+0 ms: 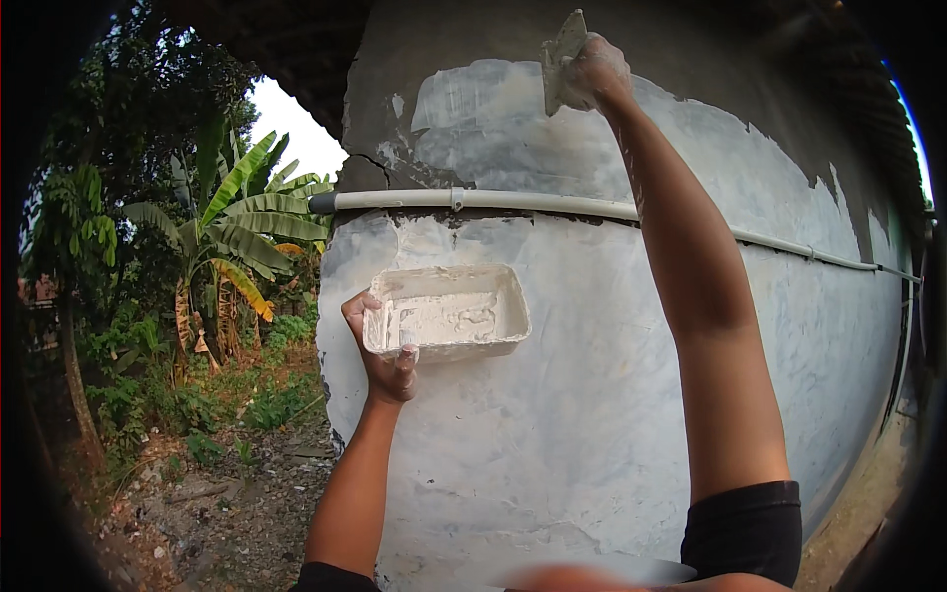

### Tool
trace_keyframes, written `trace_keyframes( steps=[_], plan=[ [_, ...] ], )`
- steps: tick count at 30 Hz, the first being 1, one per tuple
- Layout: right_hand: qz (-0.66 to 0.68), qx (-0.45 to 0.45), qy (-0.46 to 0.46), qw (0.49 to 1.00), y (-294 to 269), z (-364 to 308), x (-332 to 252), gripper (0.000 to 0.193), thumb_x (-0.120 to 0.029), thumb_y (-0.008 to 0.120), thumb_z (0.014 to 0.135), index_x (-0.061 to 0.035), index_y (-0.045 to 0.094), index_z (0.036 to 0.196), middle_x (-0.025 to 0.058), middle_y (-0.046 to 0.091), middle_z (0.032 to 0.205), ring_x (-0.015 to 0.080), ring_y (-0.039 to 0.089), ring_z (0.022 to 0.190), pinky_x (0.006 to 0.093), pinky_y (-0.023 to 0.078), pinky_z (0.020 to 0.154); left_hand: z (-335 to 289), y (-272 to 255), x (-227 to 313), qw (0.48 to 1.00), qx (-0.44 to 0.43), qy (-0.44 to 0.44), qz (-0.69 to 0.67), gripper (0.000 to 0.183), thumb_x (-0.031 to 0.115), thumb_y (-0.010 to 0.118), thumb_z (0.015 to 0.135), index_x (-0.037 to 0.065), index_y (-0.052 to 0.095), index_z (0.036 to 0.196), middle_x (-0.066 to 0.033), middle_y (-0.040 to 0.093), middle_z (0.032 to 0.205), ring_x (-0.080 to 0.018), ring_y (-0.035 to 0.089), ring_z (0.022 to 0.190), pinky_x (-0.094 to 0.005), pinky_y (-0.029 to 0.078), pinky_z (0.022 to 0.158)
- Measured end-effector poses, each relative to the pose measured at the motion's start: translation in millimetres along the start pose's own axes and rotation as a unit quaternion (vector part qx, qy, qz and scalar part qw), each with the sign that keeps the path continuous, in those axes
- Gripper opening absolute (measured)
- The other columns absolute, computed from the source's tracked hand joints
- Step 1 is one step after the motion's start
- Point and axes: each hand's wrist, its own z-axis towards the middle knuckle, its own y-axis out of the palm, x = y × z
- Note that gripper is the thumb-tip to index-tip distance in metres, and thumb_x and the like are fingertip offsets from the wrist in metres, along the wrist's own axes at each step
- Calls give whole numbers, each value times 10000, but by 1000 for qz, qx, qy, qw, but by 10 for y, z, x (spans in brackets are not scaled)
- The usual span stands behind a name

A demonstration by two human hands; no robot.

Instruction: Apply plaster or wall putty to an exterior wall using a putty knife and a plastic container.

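Observation:
My left hand (388, 357) grips the left end of a rectangular plastic tub (503, 350), its thumb over the rim. Wet white plaster (444, 318) covers the tub's bottom and smears its walls. High up, my right hand (595, 74) is closed round a plaster-caked scraper (563, 61), whose blade stands close against the wall. I cannot tell whether the blade touches it. White coating (503, 128) lies on the wall below and beside the scraper, and bare grey render (434, 39) shows above. White smears mark both hands.
A white pipe (552, 202) clamped to the wall runs across it at mid-height. Left of the wall's cracked corner stand banana plants (242, 212) over stony ground (212, 513). A dark roof overhang (286, 39) spans the top.

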Motion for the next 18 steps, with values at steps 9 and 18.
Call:
trace_keyframes(
  steps=[9, 18],
  plan=[
    [47, -78, -47, 995, 452, -700, -336, 393, -211, 702, 781, -41, 614, 1123, 214, 678, 1089, 384, 644, 1070, 462, 517, 916, -46, 11, -94, 999, 7, 13, 36, 778, 600, 633, 802, 34, 318, 1233, -118, 404, 1161, -224, 462, 1124, -380, 380, 987],
    [-31, -3, 28, 999, -296, -212, 1381, 362, -301, 717, 712, -103, 730, 1015, 138, 714, 1045, 336, 678, 993, 417, 537, 847, -35, 91, -10, 998, 12, 13, 66, 787, 636, 567, 822, 16, 306, 1230, -103, 362, 1169, -229, 450, 1144, -379, 374, 997]
  ],
)
